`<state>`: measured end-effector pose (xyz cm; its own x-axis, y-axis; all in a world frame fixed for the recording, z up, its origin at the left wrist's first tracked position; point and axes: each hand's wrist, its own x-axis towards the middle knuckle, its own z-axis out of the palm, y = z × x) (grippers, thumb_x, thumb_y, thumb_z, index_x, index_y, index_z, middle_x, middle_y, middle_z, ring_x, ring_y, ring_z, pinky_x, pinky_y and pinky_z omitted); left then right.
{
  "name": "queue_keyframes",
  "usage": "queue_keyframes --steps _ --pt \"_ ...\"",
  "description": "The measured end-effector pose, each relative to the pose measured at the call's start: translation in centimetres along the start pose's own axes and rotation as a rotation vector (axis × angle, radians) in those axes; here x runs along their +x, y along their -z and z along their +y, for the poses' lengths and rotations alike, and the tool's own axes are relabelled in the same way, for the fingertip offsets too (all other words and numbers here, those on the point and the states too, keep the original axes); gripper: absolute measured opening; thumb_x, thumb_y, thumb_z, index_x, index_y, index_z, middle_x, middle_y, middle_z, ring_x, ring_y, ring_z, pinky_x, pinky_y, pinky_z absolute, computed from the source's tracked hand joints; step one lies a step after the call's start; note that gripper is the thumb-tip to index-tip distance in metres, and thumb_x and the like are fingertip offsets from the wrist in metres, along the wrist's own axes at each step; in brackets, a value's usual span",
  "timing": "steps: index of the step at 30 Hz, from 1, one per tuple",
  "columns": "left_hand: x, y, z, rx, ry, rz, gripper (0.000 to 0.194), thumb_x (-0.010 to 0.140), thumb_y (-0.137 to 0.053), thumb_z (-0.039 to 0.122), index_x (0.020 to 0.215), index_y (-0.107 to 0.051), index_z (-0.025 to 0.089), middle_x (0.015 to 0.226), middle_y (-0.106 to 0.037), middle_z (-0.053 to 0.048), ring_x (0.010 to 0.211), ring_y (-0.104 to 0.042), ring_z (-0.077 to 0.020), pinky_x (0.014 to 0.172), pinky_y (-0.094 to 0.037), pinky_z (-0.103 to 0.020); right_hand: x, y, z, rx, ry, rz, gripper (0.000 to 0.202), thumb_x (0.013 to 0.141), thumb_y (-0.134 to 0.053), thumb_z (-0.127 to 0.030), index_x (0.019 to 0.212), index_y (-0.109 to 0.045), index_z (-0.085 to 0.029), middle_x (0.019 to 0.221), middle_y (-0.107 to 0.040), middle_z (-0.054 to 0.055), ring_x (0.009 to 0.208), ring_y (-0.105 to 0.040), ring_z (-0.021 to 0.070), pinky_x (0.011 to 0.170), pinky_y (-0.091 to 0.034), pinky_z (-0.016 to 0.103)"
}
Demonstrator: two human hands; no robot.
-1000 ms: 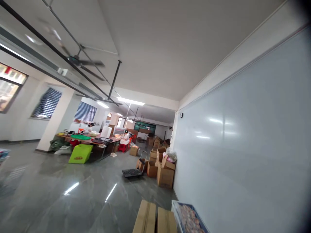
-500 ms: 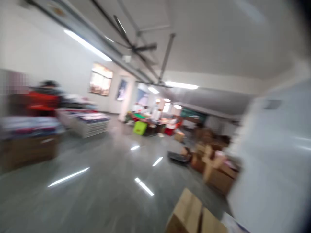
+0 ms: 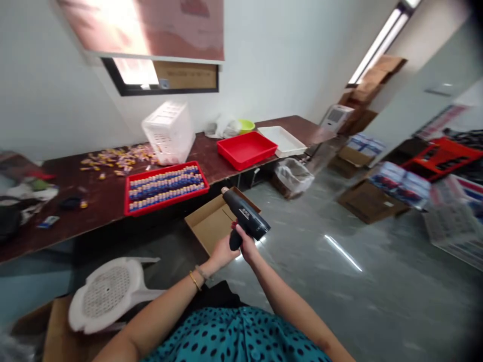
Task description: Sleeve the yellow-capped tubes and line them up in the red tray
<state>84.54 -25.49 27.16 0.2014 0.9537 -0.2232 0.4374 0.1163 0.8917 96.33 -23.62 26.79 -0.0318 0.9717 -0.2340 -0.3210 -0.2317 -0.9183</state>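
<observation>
A black heat gun (image 3: 247, 215) is held in front of my body, its nozzle tilted up toward the upper left. My right hand (image 3: 247, 245) is closed at its grip, with the fingertips just under the barrel. On the other side of the handle, my left hand (image 3: 223, 253) is closed against the grip, its fingers partly hidden. Beyond the nozzle, a red tray (image 3: 206, 187) on the dark table (image 3: 101, 201) holds rows of small blue tubes with light tops.
Below the table edge lies an open cardboard box (image 3: 211, 223). A white plastic stool (image 3: 109, 289) stands at the lower left. Along the table are loose small pieces (image 3: 121, 158), a white basket (image 3: 169, 133), a flat red tray (image 3: 247, 148) and a white tray (image 3: 283, 141). Packed boxes (image 3: 372, 201) stand right.
The view has swung from the wide room down to the table. My hands and the heat gun, out of sight before, are now in view.
</observation>
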Motion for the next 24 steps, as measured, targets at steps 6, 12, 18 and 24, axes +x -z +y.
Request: queue_keyframes --steps 6,12,18,24 --pt "0.9 9.9 -3.5 0.015 -0.04 0.088 0.034 0.065 -0.072 0.019 0.097 -0.064 0.015 0.082 -0.067 -0.004 0.077 -0.061 -0.0231 0.068 -0.048 -0.032 4.6 -11.9 0.6 0.121 -0.044 -0.16 0.038 0.072 -0.072 -0.056 0.076 -0.07 -0.018 0.076 -0.069 0.005 0.075 -0.066 0.0211 0.078 -0.053 0.033" --pt "2.9 24.9 -9.7 -0.032 -0.036 -0.018 0.041 0.068 -0.076 0.035 0.102 -0.066 0.015 0.09 -0.07 -0.005 0.083 -0.062 -0.0213 0.075 -0.05 -0.032 11.5 -23.1 2.0 0.021 -0.057 -0.116 0.039 0.057 -0.081 -0.051 0.073 -0.07 -0.017 0.077 -0.071 0.006 0.067 -0.064 0.0197 0.067 -0.054 0.033" --pt "0.6 39.3 -18.6 0.032 0.25 0.364 0.038 0.078 -0.063 0.049 0.099 -0.064 0.017 0.09 -0.068 -0.008 0.09 -0.064 -0.0258 0.086 -0.049 -0.039 22.9 -24.8 -5.1 -0.211 -0.038 0.03 0.038 0.065 -0.081 -0.045 0.08 -0.065 -0.014 0.064 -0.065 0.004 0.051 -0.055 0.0139 0.052 -0.045 0.028" --pt "-2.6 44.0 -26.1 0.063 0.431 0.394 0.017 0.072 -0.065 0.037 0.074 -0.063 0.019 0.078 -0.069 -0.005 0.085 -0.066 -0.0262 0.083 -0.05 -0.036 34.6 -27.3 -11.2 -0.496 -0.161 -0.048 0.027 0.085 -0.068 -0.029 0.073 -0.061 -0.006 0.057 -0.06 0.008 0.048 -0.053 0.0091 0.053 -0.038 0.029"
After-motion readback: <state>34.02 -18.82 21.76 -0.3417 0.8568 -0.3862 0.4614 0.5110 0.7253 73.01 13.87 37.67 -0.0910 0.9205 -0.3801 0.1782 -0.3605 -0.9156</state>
